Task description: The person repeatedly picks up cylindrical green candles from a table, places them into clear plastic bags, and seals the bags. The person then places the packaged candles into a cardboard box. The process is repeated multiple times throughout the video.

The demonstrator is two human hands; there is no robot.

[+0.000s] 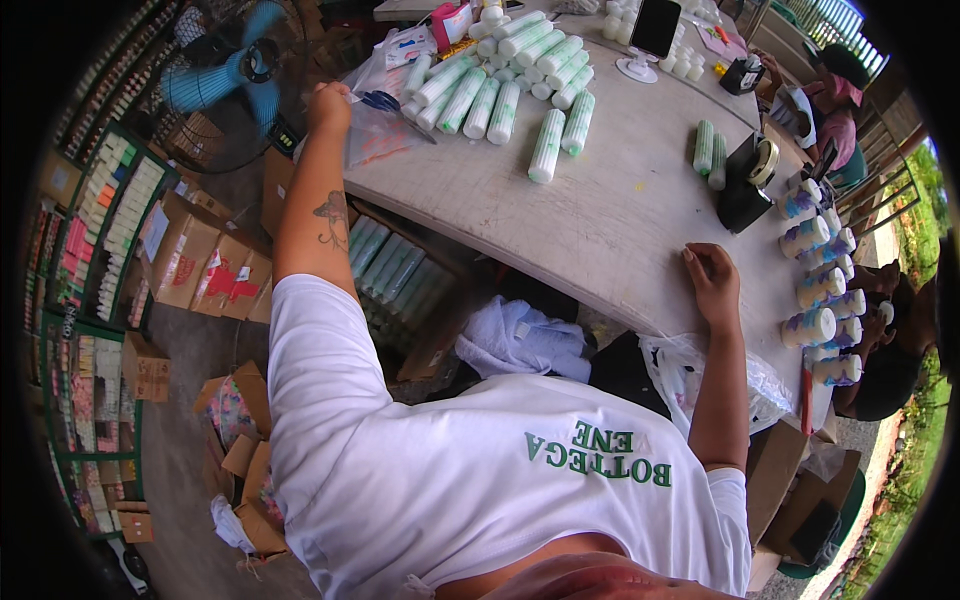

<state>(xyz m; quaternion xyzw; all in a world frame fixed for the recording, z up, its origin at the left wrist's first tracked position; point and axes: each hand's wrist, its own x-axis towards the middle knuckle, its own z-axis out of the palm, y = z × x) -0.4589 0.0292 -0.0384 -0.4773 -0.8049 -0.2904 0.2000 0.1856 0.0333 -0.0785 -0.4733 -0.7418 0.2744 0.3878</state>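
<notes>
My left hand (328,108) is closed at the table's far left edge. A small white bit shows at its fingers, but what it grips is unclear. Beside it lie scissors (381,101) with dark blue handles, on a clear plastic bag (378,140) that droops over the edge. A pile of long white cylinders (462,100) with green print lies just right of the scissors. One such cylinder (546,146) lies at the pile's near side. On the table's near right part rests my right hand (712,282), fingers loosely bent and apart, nothing visible in it.
A black tape dispenser (742,190) stands beyond my right hand, near two green-white cylinders (710,150). Several white-lidded containers (808,328) line the right edge. A phone (655,28) stands at the back. Left are a blue-bladed fan (235,80) and cardboard boxes (205,265). People sit at right.
</notes>
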